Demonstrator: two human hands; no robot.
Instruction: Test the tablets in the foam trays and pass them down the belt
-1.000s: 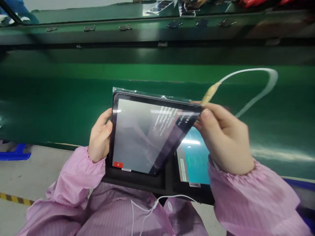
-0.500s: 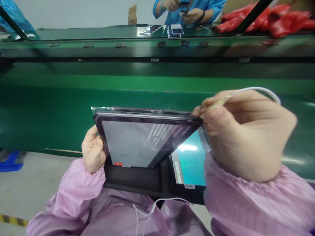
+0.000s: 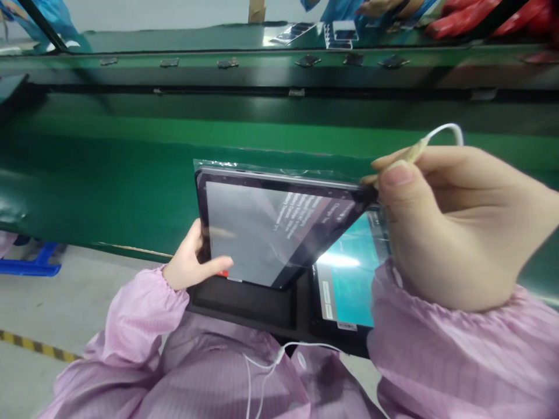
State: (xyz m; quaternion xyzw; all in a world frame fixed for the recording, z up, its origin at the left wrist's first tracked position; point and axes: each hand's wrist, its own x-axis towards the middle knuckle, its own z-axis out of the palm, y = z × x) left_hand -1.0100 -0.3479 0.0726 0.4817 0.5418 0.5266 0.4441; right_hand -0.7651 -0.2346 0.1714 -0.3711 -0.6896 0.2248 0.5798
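A dark tablet (image 3: 266,233) in a clear plastic sleeve is held tilted above my lap. My left hand (image 3: 194,265) grips its lower left corner, with the thumb lying across the screen near a red button. My right hand (image 3: 441,227) is closed in a pinch on the yellowed plug of a white cable (image 3: 441,132), at the tablet's upper right corner. Under the tablet a black tray (image 3: 244,305) rests on my lap and holds a second tablet (image 3: 349,282) with a lit cyan screen.
A green conveyor belt (image 3: 131,174) runs across in front of me. Its far rail (image 3: 262,61) carries small dark parts, with red bags (image 3: 476,17) and a person in blue beyond. A white wire (image 3: 279,358) hangs over my pink smock. A blue object (image 3: 32,262) sits on the floor at left.
My left thumb has moved onto the screen by the red button. The tablet has tilted up a little and my right hand with the plug stays at its upper right corner.
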